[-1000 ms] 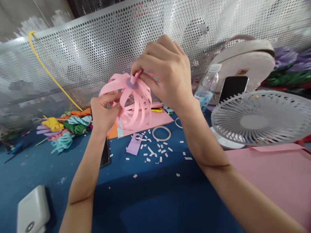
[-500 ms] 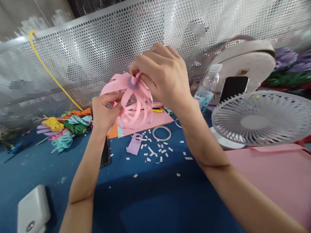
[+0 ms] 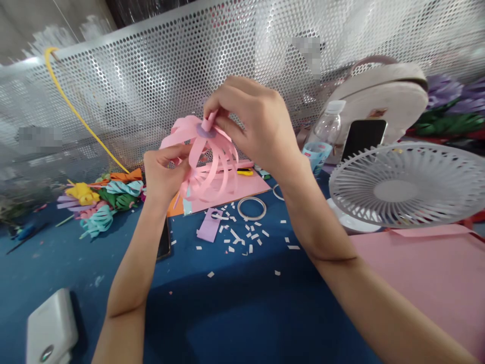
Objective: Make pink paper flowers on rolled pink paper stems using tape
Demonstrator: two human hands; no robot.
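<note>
A pink paper lantern [image 3: 217,159], made of curved strips with a purple disc on top, hangs in the air between my hands. My left hand [image 3: 165,172] pinches its strips on the left side; some fingertips are hidden behind the paper. At the top, my right hand [image 3: 253,114] pinches a small pink paper loop [image 3: 207,123] standing on the purple disc. Beneath the lantern lie pink paper sheets [image 3: 242,187] and a yellow cutter [image 3: 245,172]. A purple paper piece [image 3: 209,226] and a roll of tape [image 3: 252,208] rest nearer to me among scattered white scraps.
Paper flowers [image 3: 102,199] lie at the left, and a white power bank [image 3: 52,326] at the front left. A fan [image 3: 396,191], a water bottle [image 3: 325,131], a phone [image 3: 364,136] and a white bag [image 3: 405,96] stand at the right. Perforated metal [image 3: 162,86] rises behind.
My right hand has tipped slightly down, and the loop it pinches stands more upright on the disc. The lantern has shifted and tilted a little; my left hand stays nearly in place.
</note>
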